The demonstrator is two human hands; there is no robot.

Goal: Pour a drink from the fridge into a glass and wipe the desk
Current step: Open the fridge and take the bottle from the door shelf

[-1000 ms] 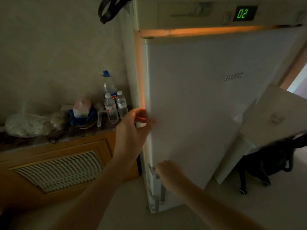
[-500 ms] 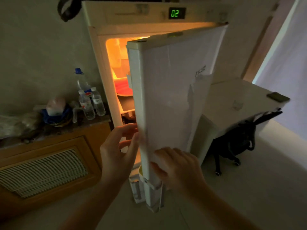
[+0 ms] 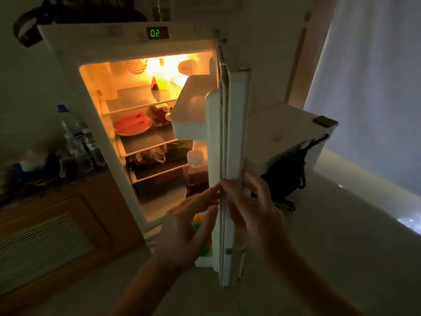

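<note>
The white fridge (image 3: 68, 71) stands wide open, its inside lit orange. Its door (image 3: 235, 137) is swung out edge-on toward me. A bottle of dark reddish drink with a white cap (image 3: 195, 172) stands in the door shelf. My left hand (image 3: 189, 226) is on the inner side of the door edge, fingers spread and touching it. My right hand (image 3: 255, 210) rests on the outer side of the door edge, fingers loosely around it. A white desk (image 3: 284, 128) stands behind the door to the right.
Fridge shelves hold a plate of watermelon (image 3: 133, 124) and bagged food. Water bottles (image 3: 79, 147) and clutter stand on a wooden cabinet (image 3: 57, 226) at left. A black chair (image 3: 289, 176) sits under the desk. A dark small object (image 3: 324, 120) lies on the desk corner.
The fridge door has swung from nearly shut to wide open, showing the shelves and the drink bottle. Both hands have followed the door edge to the right.
</note>
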